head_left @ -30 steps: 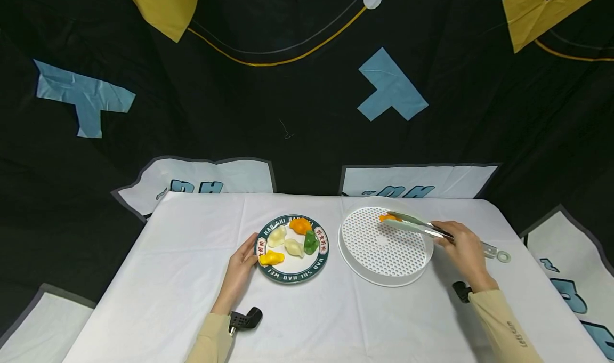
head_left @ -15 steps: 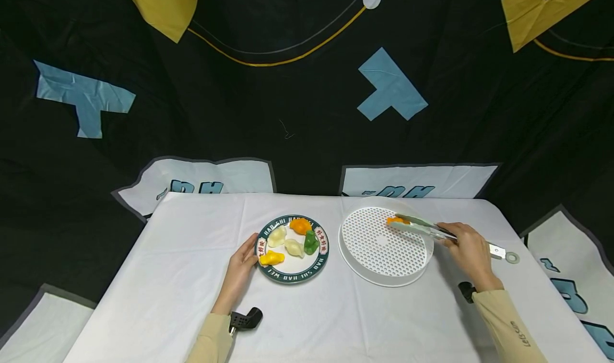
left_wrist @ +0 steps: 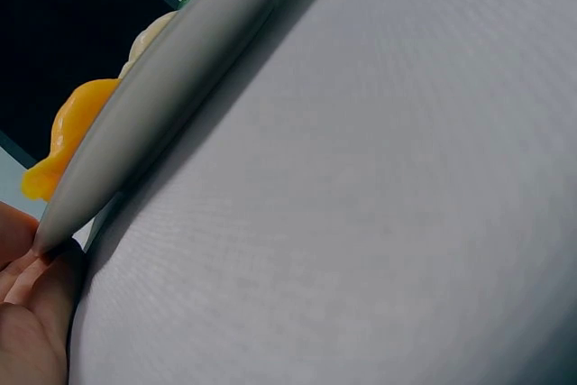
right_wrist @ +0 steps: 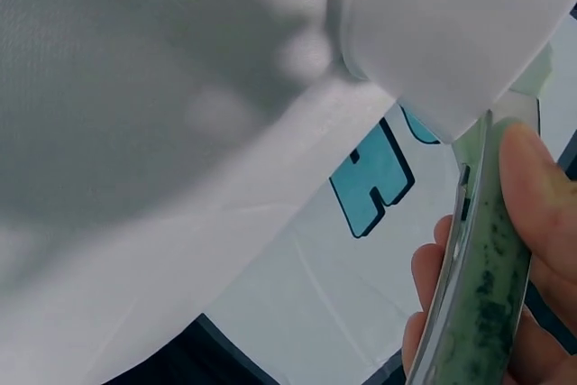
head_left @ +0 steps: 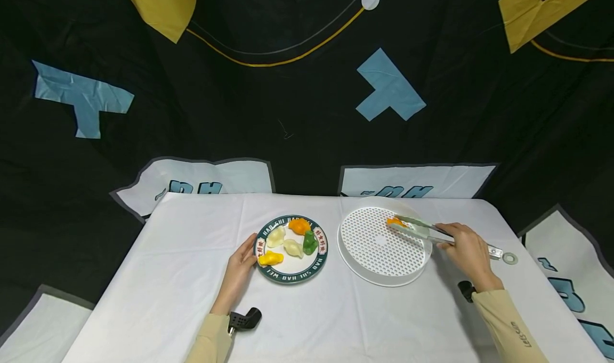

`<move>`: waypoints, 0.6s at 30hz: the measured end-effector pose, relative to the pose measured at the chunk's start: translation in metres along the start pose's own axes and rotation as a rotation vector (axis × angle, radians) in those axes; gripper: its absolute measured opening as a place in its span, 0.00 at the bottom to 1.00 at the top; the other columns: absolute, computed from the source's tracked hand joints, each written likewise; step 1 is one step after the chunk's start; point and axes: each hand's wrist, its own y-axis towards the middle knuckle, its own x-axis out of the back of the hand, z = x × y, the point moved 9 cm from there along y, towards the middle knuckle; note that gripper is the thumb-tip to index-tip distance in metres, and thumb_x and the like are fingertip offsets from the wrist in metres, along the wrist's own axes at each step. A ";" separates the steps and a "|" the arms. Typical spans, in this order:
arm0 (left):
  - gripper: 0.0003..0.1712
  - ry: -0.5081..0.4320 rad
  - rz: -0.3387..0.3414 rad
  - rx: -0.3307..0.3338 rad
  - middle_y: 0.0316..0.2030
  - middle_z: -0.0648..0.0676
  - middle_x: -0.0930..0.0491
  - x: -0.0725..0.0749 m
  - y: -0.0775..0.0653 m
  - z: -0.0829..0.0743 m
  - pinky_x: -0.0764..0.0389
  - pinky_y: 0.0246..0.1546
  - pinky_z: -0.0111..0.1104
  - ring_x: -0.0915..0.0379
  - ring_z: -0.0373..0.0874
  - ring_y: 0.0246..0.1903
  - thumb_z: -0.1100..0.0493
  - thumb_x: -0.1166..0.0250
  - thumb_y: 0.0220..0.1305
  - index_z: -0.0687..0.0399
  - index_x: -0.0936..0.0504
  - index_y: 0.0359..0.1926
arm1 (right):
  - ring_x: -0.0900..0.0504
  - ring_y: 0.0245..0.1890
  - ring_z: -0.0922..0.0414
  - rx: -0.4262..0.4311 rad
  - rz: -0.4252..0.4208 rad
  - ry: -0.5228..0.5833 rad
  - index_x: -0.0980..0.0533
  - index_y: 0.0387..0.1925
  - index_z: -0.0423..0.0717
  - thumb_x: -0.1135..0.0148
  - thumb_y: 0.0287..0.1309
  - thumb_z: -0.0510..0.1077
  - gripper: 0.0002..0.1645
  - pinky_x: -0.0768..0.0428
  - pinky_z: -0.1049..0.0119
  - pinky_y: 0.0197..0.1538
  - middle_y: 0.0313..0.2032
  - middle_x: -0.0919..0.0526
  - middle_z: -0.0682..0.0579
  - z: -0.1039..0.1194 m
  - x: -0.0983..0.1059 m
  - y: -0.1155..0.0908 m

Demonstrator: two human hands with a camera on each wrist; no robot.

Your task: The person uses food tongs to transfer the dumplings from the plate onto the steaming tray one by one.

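On the table lies a green-rimmed plate (head_left: 292, 274) with several toy-like dumplings on it: two pale ones, a green one (head_left: 310, 242), an orange one (head_left: 299, 226) and a yellow one (head_left: 271, 258). My left hand (head_left: 241, 261) pinches its left rim; the left wrist view shows thumb and fingers on either side of the plate's edge (left_wrist: 171, 105). My right hand (head_left: 467, 251) grips green-tipped tongs (head_left: 417, 222), thumb along one arm in the right wrist view. Between the tong tips, over the white perforated steamer tray (head_left: 379, 251), is another orange dumpling (head_left: 394, 222), partly covered.
The steamer's white side wall (right_wrist: 442, 33) stands close to the right hand. White cloth (head_left: 192, 256) covers the table, and a dark curtain (head_left: 307, 112) hangs behind its far edge.
The tongs and the orange dumpling have shifted slightly right over the steamer. In the last half second the tong arms have spread a little. My left hand and the plate stay put.
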 end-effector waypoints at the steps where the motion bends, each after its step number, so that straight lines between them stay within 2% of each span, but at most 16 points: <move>1: 0.32 -0.002 0.000 0.002 0.71 0.58 0.45 0.000 0.000 0.000 0.44 0.67 0.30 0.49 0.48 0.69 0.70 0.53 0.68 0.60 0.45 0.72 | 0.22 0.40 0.37 -0.003 0.004 0.000 0.19 0.46 0.35 0.26 0.38 0.31 0.26 0.22 0.41 0.34 0.42 0.19 0.36 0.000 0.000 0.000; 10: 0.32 -0.008 0.000 0.014 0.71 0.59 0.46 0.000 -0.001 -0.003 0.43 0.67 0.30 0.49 0.49 0.69 0.70 0.53 0.69 0.61 0.45 0.72 | 0.24 0.47 0.35 -0.040 0.028 0.064 0.21 0.48 0.33 0.28 0.40 0.31 0.27 0.25 0.37 0.42 0.45 0.20 0.34 0.005 0.002 -0.001; 18: 0.32 -0.008 0.000 0.011 0.71 0.58 0.46 0.000 0.000 0.002 0.44 0.67 0.30 0.49 0.48 0.69 0.69 0.53 0.69 0.60 0.46 0.72 | 0.25 0.49 0.35 -0.045 0.050 0.115 0.22 0.50 0.32 0.27 0.39 0.31 0.30 0.26 0.37 0.46 0.47 0.21 0.34 0.018 0.003 0.000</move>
